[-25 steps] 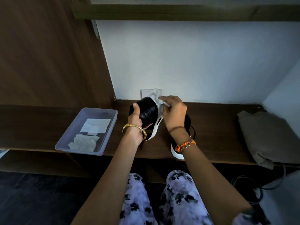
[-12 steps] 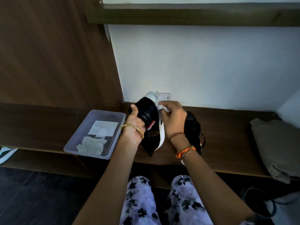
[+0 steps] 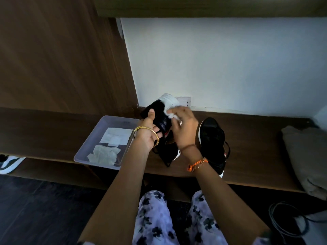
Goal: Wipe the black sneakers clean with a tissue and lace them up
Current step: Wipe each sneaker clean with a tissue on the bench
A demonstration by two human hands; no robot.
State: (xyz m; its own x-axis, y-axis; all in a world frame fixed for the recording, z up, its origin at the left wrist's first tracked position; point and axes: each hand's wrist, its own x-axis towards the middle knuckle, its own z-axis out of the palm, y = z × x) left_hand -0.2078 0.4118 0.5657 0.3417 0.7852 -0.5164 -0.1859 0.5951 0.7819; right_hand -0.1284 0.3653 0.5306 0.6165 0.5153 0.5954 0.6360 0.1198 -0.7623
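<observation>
My left hand (image 3: pixel 147 132) grips a black sneaker with a white sole (image 3: pixel 160 114), held up over the wooden shelf with its toe pointing away. Against the sneaker's white toe edge my right hand (image 3: pixel 184 129) presses a crumpled white tissue (image 3: pixel 170 114). The second black sneaker (image 3: pixel 213 140) lies on the shelf just right of my right wrist, with loose black laces trailing at its side.
A grey plastic tray (image 3: pixel 88 147) with a folded tissue and a crumpled one sits on the shelf (image 3: pixel 247 156) to the left. A folded beige cloth (image 3: pixel 306 156) lies at the far right. A white shoe (image 3: pixel 10 164) shows at the left edge, cables at bottom right.
The view has shifted left. My right hand with the tissue has slid along the held sneaker's white sole toward the toe side, and the second sneaker now shows more fully.
</observation>
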